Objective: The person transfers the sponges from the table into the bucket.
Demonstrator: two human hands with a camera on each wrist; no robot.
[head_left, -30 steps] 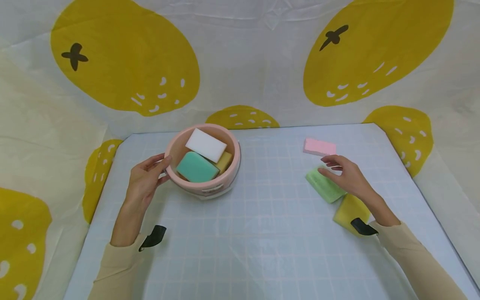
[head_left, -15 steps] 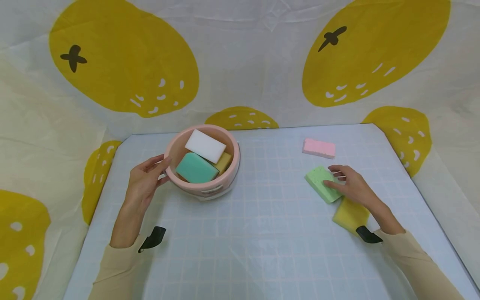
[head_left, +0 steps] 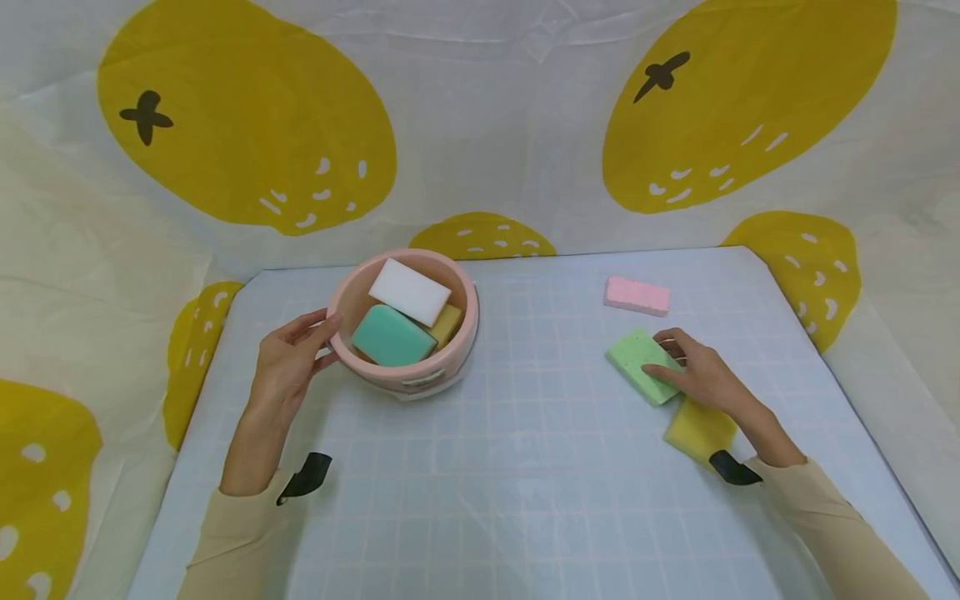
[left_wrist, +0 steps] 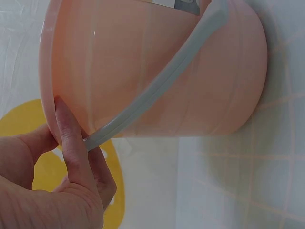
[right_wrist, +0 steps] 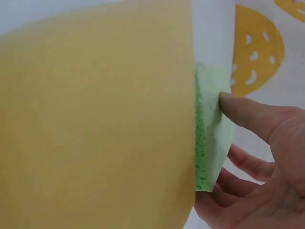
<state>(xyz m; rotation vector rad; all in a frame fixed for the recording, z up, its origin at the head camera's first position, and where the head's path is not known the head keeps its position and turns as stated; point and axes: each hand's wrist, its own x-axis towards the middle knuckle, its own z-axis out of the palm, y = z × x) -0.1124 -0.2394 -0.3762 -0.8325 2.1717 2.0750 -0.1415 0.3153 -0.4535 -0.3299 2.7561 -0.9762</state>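
A pink bucket (head_left: 457, 358) stands on the left part of the table, its light grey handle (left_wrist: 157, 93) hanging down its side. My left hand (head_left: 288, 362) pinches its rim, thumb and fingers on either side. Inside the bucket lie a white sponge (head_left: 409, 292), a teal sponge (head_left: 393, 336) and a partly hidden yellow-brown sponge (head_left: 447, 325). On the right, my right hand (head_left: 697, 371) grips a light green sponge (head_left: 637, 362), its thumb on the top face and its fingers at the far edge. A yellow sponge (head_left: 697, 429) lies under my right wrist.
A pink sponge (head_left: 636, 296) lies flat behind the green one. The table (head_left: 480, 500) has a pale blue checked cover. White cloth (head_left: 495, 125) printed with large yellow fruit rises behind and at both sides.
My right hand has drawn back from near the pink sponge, come down at the green sponge and closed on its edges. The left hand has stayed at the bucket rim.
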